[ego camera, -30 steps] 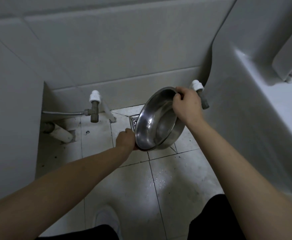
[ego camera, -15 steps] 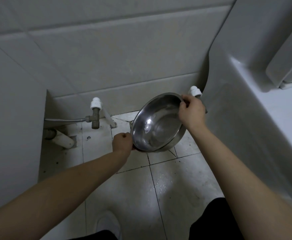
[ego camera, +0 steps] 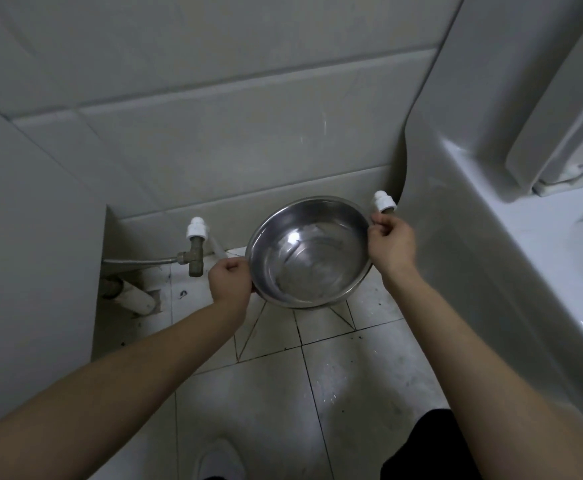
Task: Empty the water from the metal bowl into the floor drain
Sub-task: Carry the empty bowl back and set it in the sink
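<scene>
Tiled floor [ego camera: 352, 393]; left hand [ego camera: 229, 282], right hand [ego camera: 392, 247] clamp metal bowl [ego camera: 309, 258] rim. Risk: wet rim slips, bowl drops.

Drain: you cannot see it; the bowl [ego camera: 309, 252] blocks the floor beneath it.
Water: you cannot tell whether any is left in the bowl.
Left hand [ego camera: 229, 282]: your fingertips are hidden under the rim.
Right tap [ego camera: 383, 201]: your right hand [ego camera: 392, 242] covers its lower part.
Shoe [ego camera: 219, 460], toilet [ego camera: 491, 237]: both are cut off at the view's edges.
</scene>
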Demonstrator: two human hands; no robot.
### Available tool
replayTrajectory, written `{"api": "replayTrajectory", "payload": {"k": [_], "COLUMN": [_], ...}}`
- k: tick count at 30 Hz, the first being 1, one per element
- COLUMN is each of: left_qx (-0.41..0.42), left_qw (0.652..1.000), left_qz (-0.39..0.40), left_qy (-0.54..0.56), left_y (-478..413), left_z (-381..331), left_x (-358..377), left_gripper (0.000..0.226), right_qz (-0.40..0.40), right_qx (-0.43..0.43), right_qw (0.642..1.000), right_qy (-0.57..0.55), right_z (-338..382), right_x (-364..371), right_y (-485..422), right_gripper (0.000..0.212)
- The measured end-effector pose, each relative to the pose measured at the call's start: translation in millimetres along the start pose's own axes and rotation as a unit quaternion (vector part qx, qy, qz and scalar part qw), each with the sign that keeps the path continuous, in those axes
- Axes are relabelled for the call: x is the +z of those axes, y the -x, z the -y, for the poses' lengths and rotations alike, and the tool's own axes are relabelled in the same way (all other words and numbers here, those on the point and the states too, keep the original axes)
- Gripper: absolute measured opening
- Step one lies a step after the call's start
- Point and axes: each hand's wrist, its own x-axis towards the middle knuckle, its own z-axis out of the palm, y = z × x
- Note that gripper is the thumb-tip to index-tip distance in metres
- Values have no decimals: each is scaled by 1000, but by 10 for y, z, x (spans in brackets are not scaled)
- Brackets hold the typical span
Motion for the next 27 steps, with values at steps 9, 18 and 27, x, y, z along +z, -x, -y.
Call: {"api": "replayTrajectory", "payload": {"k": [9, 18, 27], "left_qx": [45, 66, 31], "left_qw": [998, 993, 992], "left_qz": [-33, -71, -115], "left_qy": [31, 69, 44], "left_y": [-69, 186, 848], "left_z": [-435, -865, -1671], "left_x": [-169, -325, -541], "left_gripper": [11, 11, 12], "right_qz": [36, 47, 53], "right_qx": [62, 86, 89], "right_qw": [996, 991, 994], "right_qy": [-44, -94, -47], "right_z": [37, 270, 1093], "right_x": [41, -70, -674], "right_y": [113, 311, 679], "right_gripper": [34, 27, 29]}}
